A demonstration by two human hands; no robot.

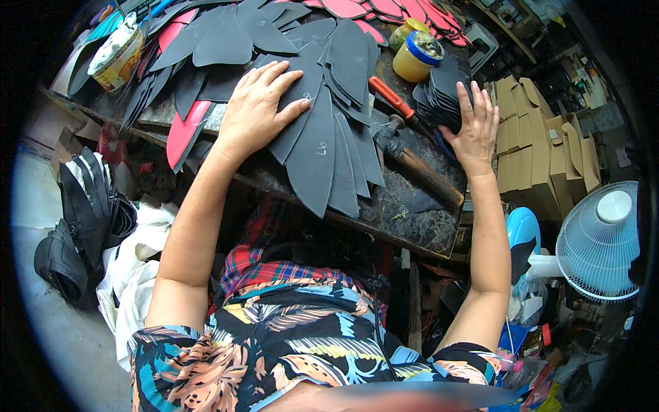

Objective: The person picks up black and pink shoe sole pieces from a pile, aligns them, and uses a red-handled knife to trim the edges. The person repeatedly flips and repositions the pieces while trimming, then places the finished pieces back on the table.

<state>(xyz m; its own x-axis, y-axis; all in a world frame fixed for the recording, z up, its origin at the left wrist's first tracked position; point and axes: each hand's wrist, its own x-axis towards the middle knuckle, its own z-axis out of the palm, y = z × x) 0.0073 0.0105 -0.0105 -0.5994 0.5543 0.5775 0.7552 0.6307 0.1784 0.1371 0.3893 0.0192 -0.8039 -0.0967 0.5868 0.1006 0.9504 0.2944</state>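
Observation:
Fingers spread, my left hand point(264, 103) lies flat on a fan of overlapping black insole-shaped pieces point(312, 168). Some of these carry pale handwritten marks. My right hand point(475, 130) is open at the right side of the table, its fingers stretched beside a small stack of black curved pieces point(438, 96). Its thumb is near a dark blue loop-like handle point(445, 144), partly hidden; whether they touch I cannot tell. Between my hands lie a red-handled tool point(391, 96) and a hammer with a wooden handle point(429, 177).
A yellow jar with a blue rim point(415, 58) and a paper tub point(117, 58) stand on the worktable point(425, 220). Pink-red pieces point(398, 8) lie at the back. Cardboard boxes point(539, 144) and a fan point(597, 240) are at right; black rolled material point(82, 220) is at left.

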